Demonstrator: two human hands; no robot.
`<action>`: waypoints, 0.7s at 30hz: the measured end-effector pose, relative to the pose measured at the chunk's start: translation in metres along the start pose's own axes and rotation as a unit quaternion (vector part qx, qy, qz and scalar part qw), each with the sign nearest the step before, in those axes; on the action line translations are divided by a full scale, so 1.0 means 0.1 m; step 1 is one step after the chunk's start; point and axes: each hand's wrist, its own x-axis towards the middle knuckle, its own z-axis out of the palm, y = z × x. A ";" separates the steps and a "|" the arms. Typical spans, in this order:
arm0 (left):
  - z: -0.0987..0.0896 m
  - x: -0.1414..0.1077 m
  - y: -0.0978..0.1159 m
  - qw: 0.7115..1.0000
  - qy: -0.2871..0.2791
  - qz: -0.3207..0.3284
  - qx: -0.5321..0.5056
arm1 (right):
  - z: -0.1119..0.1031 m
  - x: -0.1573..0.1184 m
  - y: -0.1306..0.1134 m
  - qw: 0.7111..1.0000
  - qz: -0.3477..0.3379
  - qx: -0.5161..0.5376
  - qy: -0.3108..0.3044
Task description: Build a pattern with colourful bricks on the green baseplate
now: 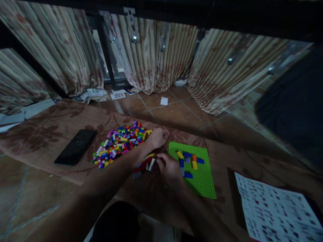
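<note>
My left hand (158, 137) is beside the right edge of a pile of small coloured bricks (123, 143), its fingers curled; what they hold, if anything, is too small to make out. My right hand (169, 166) is between the pile and a green baseplate (202, 183), thumb and fingertips drawn together near a white brick (151, 164) and some red and yellow pieces. Whether a piece is between those fingertips cannot be made out. Blue, yellow, orange and purple bricks (194, 165) sit on the baseplate.
A black phone (75, 147) lies left of the pile on the brown patterned cloth (45, 141). At the right is a white sheet printed with small pictures (277, 205). Striped curtains (156, 57) hang behind, above a tiled floor with papers (164, 101).
</note>
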 end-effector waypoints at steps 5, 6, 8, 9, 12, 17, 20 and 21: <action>-0.39 -0.29 -0.16 0.996 -0.059 0.000 0.073 | -0.63 -0.15 0.27 0.994 0.010 -0.079 0.070; -0.44 -0.37 -0.19 0.994 -0.066 -0.002 0.089 | -0.79 -0.18 0.36 0.988 0.034 -0.119 0.091; -0.51 -0.54 -0.23 0.988 -0.083 -0.003 0.132 | -1.05 -0.25 0.54 0.969 0.073 -0.212 0.103; -0.54 -0.62 -0.25 0.985 -0.092 -0.014 0.148 | -1.13 -0.28 0.63 0.961 0.072 -0.249 0.100; -0.62 -0.81 -0.19 0.973 -0.110 -0.068 0.193 | -1.21 -0.34 0.81 0.952 0.049 -0.293 0.076; -0.58 -0.85 0.29 0.968 -0.070 -0.068 0.233 | -1.08 -0.38 0.87 0.958 0.061 -0.271 0.070; -0.29 -0.77 0.65 0.988 -0.068 -0.013 0.138 | -1.06 -0.42 0.87 0.962 0.100 -0.239 0.090; -0.17 -0.75 0.75 0.991 -0.076 -0.002 0.112 | -1.06 -0.44 0.87 0.962 0.117 -0.225 0.097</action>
